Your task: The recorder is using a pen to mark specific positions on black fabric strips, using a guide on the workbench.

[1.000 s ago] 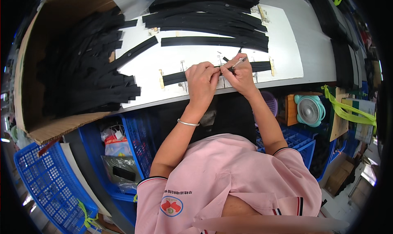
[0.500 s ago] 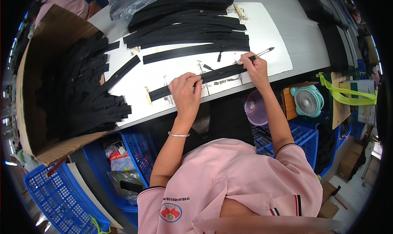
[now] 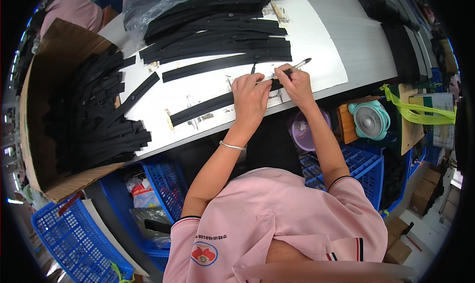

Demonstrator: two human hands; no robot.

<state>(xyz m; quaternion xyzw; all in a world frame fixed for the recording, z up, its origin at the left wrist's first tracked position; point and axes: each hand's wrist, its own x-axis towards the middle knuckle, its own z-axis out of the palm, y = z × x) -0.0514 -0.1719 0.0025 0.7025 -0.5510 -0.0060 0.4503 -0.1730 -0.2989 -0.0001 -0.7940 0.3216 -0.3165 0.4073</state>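
Left hand now lies flat, fingers spread, pinning the black strip at the near edge of the white board. Right hand, fingers pinched on a silver pen, has swung back onto the strip's right end, so marking looks underway.
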